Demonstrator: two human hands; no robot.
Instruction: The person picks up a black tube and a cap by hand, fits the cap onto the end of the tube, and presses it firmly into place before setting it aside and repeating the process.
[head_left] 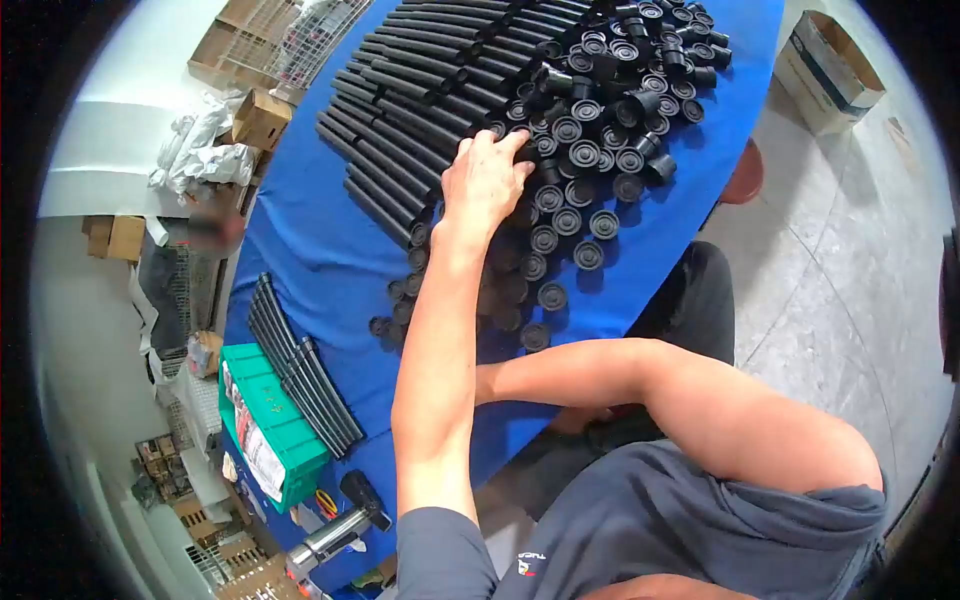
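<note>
My left hand reaches across the blue cloth with its fingers apart. Its fingertips touch the pile of round black plastic caps, right where the caps meet the rows of black tubes. No cap is visibly gripped. My right forearm passes behind my left forearm, which hides my right hand. Loose caps, such as one ridged black cap, lie on the cloth around both forearms.
A green crate stands at the left table edge beside a stack of thin black tubes. A black-headed mallet lies below it. On the floor at right are a cardboard box and a reddish stool.
</note>
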